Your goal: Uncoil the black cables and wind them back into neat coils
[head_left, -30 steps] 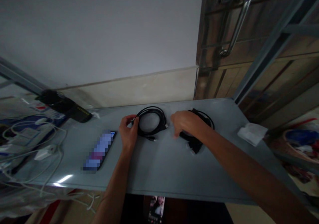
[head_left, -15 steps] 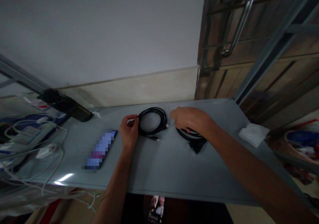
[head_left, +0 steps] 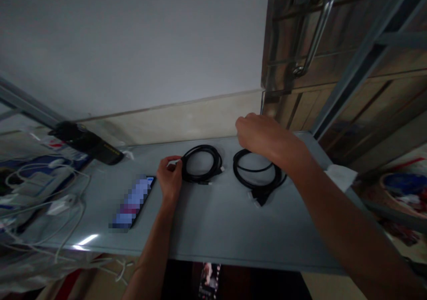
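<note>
Two coils of black cable lie side by side on the grey table. At the left coil's [head_left: 218, 157] left edge, my left hand [head_left: 169, 175] is closed, pinching the cable between thumb and fingers. Pale and dark plug ends show at that coil's lower right. My right hand [head_left: 262, 135] is raised over the back of the right coil [head_left: 240, 178], its fingers curled shut. The back of the hand hides the fingertips, so I cannot make out what they hold. One strand crosses the inside of the right coil, and its black plugs [head_left: 260, 197] point toward me.
A phone [head_left: 135, 202] lies left of my left hand. Further left are a black bottle [head_left: 90, 144] on its side and tangled white cables with a power strip [head_left: 43, 180]. Crumpled white tissue [head_left: 342, 176] is at the right, beside my forearm. A wall borders the table's back.
My right hand has lifted up and away from the right coil, which now shows more fully and looks wider. My left hand stays at the left coil.
</note>
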`<action>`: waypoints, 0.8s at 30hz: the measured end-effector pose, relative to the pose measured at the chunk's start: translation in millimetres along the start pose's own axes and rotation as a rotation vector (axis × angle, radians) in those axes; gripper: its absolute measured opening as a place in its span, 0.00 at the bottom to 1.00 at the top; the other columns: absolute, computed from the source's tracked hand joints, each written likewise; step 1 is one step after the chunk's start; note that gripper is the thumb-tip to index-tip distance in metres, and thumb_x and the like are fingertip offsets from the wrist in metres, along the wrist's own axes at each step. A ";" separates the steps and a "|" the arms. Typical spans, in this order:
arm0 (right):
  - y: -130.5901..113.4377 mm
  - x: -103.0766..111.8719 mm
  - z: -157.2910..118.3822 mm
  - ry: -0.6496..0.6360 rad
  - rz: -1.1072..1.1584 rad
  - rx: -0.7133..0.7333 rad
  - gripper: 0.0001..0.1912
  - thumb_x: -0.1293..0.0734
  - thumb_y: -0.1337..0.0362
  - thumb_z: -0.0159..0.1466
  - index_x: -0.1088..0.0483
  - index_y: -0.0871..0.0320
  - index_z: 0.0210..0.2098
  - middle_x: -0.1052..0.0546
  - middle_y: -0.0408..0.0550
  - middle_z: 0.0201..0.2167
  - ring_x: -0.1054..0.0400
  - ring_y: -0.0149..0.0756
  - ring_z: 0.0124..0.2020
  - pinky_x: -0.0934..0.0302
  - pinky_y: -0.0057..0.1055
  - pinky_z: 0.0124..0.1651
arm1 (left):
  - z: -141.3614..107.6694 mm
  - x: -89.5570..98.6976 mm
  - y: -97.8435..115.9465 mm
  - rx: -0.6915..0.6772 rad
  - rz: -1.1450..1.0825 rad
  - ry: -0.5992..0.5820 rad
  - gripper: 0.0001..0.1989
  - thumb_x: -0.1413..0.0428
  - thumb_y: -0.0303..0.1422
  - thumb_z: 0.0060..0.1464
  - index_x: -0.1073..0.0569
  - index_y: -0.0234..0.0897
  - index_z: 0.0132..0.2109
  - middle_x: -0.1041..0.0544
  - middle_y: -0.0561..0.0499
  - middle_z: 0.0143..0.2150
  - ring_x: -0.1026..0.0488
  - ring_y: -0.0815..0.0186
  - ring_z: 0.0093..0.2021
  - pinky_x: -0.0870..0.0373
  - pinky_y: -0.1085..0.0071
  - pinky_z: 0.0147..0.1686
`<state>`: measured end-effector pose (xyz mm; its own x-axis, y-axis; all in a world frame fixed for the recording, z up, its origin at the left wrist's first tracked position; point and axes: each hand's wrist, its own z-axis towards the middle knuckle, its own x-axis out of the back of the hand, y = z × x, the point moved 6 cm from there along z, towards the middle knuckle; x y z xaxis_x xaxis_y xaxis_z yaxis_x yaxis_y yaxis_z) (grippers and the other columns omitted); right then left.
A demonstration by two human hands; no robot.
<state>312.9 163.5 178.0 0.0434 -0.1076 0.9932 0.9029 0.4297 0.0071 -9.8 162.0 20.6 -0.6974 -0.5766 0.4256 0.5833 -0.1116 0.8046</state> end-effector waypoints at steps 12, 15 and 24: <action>20.3 88.5 -37.4 0.432 -0.053 -0.273 0.22 0.46 0.60 0.83 0.23 0.62 0.56 0.19 0.66 0.51 0.21 0.63 0.55 0.29 0.51 0.56 | -4.7 3.1 32.9 -0.290 0.026 0.031 0.04 0.38 0.33 0.63 0.19 0.40 0.43 0.25 0.52 0.40 0.30 0.65 0.35 0.31 0.65 0.40; 17.6 105.3 -49.1 0.570 -0.011 -0.310 0.20 0.43 0.59 0.83 0.23 0.60 0.59 0.18 0.62 0.54 0.22 0.65 0.58 0.30 0.55 0.60 | -7.6 2.6 39.3 -0.326 -0.018 0.014 0.04 0.37 0.35 0.65 0.21 0.41 0.42 0.24 0.51 0.41 0.30 0.64 0.36 0.32 0.65 0.40; 11.5 129.8 -72.3 0.768 0.051 -0.304 0.26 0.45 0.56 0.83 0.24 0.67 0.62 0.21 0.62 0.59 0.28 0.61 0.66 0.38 0.50 0.68 | -11.8 -2.8 39.7 -0.359 -0.102 -0.062 0.06 0.35 0.37 0.66 0.22 0.41 0.44 0.25 0.51 0.41 0.28 0.63 0.39 0.31 0.65 0.43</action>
<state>359.8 89.7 298.6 0.2685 -0.7245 0.6349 0.9633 0.2017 -0.1772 20.2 149.6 46.5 -0.7770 -0.4992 0.3836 0.6105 -0.4488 0.6526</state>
